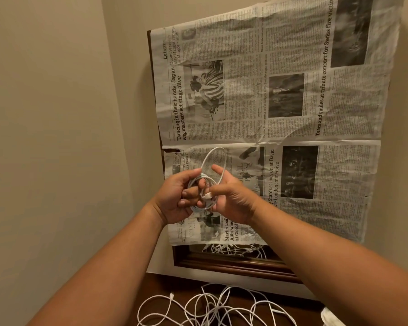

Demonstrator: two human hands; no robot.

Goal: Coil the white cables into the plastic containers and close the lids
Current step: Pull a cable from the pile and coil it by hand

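I hold a white cable in front of me, wound into a small coil between both hands, with one larger loop standing up above the fingers. My left hand grips the coil from the left. My right hand pinches the coil and the cable's white plug end with thumb and fingers, its index finger stretched out. A tangle of loose white cables lies on the dark wooden surface below my arms. No plastic container is clearly in view.
A newspaper covers a dark-framed mirror leaning on the wall; its uncovered bottom strip reflects the cables. Beige walls meet in a corner at the left. A pale object shows at the bottom right edge.
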